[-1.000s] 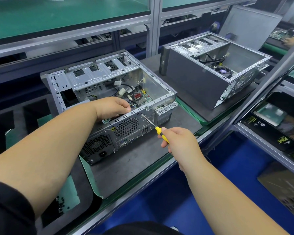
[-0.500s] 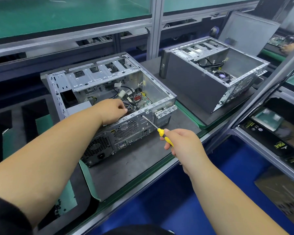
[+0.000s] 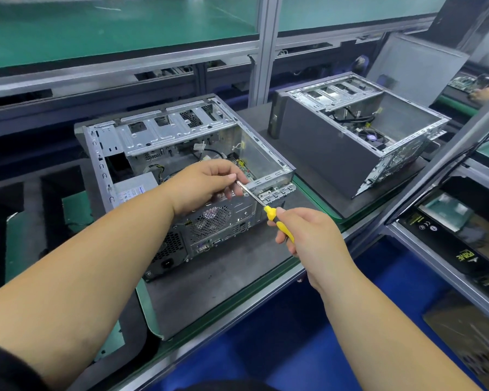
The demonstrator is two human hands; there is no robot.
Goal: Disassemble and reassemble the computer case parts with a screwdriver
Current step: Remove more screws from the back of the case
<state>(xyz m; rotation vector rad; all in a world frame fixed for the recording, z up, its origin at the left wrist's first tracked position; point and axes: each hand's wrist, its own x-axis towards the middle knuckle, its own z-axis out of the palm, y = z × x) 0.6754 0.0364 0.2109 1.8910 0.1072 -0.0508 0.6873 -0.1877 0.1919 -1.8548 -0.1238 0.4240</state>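
Our left hand [image 3: 209,183] hovers over the rear top edge of the open computer case [image 3: 187,176], fingertips [image 3: 233,177] pinched at the tip of the screwdriver [image 3: 266,210]; whether a screw sits between them we cannot tell. Our right hand [image 3: 308,235] grips the yellow handle, shaft angled up and left toward the case's rear rim, by the expansion-slot bracket [image 3: 277,191]. To do this well, we should probably steady the tip with the left fingers and seat it squarely before turning. The case rests on a grey mat [image 3: 215,286], with a second open case [image 3: 356,136] well apart to the right.
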